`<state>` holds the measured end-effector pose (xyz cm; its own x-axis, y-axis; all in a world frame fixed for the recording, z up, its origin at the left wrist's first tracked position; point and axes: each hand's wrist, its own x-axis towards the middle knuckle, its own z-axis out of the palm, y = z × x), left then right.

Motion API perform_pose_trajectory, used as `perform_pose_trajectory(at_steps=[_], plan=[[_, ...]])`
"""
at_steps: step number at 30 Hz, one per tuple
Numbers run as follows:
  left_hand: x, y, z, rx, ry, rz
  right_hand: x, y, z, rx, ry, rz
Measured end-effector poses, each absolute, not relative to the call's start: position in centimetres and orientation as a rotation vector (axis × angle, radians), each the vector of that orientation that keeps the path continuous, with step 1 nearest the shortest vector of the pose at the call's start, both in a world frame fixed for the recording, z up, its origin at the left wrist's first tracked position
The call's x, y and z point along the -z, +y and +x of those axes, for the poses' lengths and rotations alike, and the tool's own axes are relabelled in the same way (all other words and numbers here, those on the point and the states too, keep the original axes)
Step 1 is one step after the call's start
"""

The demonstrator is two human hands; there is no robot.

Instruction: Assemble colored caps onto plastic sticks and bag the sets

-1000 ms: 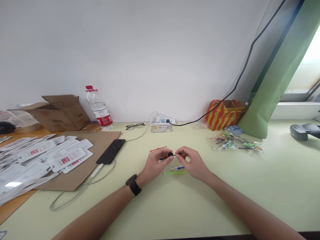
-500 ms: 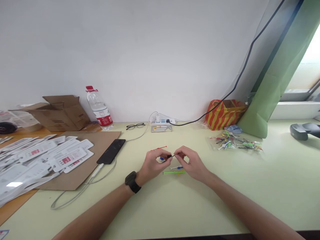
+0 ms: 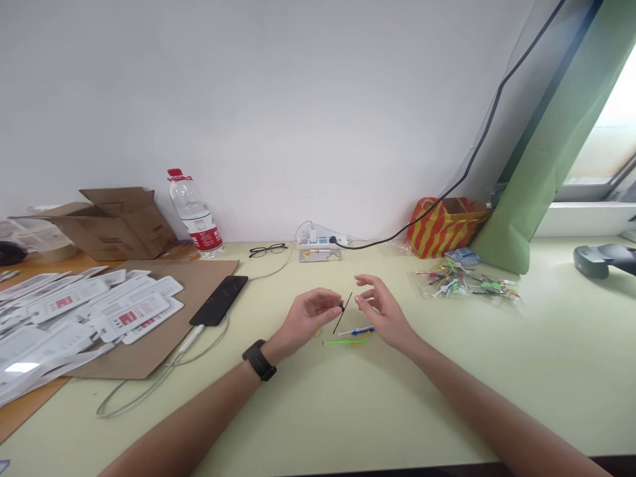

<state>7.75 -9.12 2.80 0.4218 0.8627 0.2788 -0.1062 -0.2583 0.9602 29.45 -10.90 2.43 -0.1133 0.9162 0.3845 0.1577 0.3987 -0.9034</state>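
My left hand (image 3: 309,316), with a black watch on its wrist, pinches a thin black stick (image 3: 342,313) by its small black head; the stick hangs slanted between both hands. My right hand (image 3: 380,311) hovers just right of the stick with its fingers spread and nothing in them. On the pale green table beneath lie a green stick (image 3: 345,342) and a white and blue stick (image 3: 356,330).
A clear bag of coloured sticks (image 3: 467,281) lies to the right, beside a red and yellow bag (image 3: 444,225). A phone (image 3: 220,300) on cardboard, white packets (image 3: 89,308), a bottle (image 3: 193,213), glasses (image 3: 268,250) and a power strip (image 3: 320,242) are around.
My right hand has let go of the black stick and opened. The stick, held level between both hands before, now slants down from my left fingers. The red stick behind is no longer visible.
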Motion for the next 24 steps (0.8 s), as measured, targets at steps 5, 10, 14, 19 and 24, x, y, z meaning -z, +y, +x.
perform_pose_trajectory(at_steps=[5,10,14,19,24], plan=[[-2.2,-8.4,7.4,-1.125,0.788,1.468,-2.8,-11.7,29.3,-0.715,-1.709,-0.907],[-2.4,-8.3,7.3,-1.145,0.816,1.46,-2.5,-12.1,29.0,-0.844,-1.734,-0.9],[-2.5,-8.4,7.4,-1.164,0.811,1.448,-2.6,-11.5,29.7,-1.067,-1.802,-0.941],[-2.4,-8.3,7.3,-1.15,0.807,1.447,-3.0,-11.0,29.9,-1.073,-1.658,-0.943],[-2.2,-8.4,7.3,-1.13,0.774,1.482,-3.2,-11.5,29.0,-1.158,-1.658,-0.894]])
